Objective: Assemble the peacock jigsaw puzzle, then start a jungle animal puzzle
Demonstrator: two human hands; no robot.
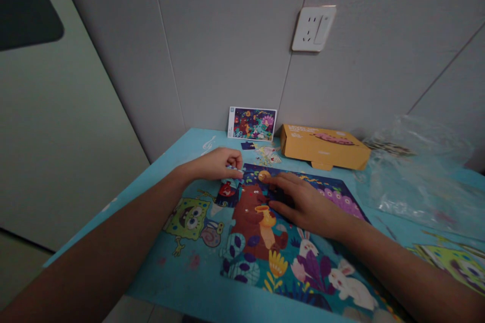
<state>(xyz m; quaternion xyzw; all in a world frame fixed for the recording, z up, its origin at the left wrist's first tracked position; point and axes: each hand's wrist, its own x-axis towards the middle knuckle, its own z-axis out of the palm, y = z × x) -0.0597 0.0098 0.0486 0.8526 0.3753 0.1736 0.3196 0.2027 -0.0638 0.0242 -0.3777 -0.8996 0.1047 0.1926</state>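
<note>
A jigsaw puzzle [250, 214] with a brown bear, white rabbits and flowers lies on the table, joined over most of its area. My left hand [223, 163] is at its upper left edge, fingers curled and pinching a light blue puzzle piece [232, 180]. Just below that piece, a dark section with a red shape [227, 193] borders the puzzle's left side. My right hand [299, 201] rests on the upper middle of the puzzle, fingers apart and stretched toward the yellow moon [264, 175]; the palm hides part of the picture.
A reference picture card [253, 124] leans against the wall. Several loose puzzle pieces [267, 154] lie before it. An orange box [326, 147] stands behind the puzzle, with clear plastic bags [413, 181] to its right. The blue tabletop [170, 272] bears cartoon prints.
</note>
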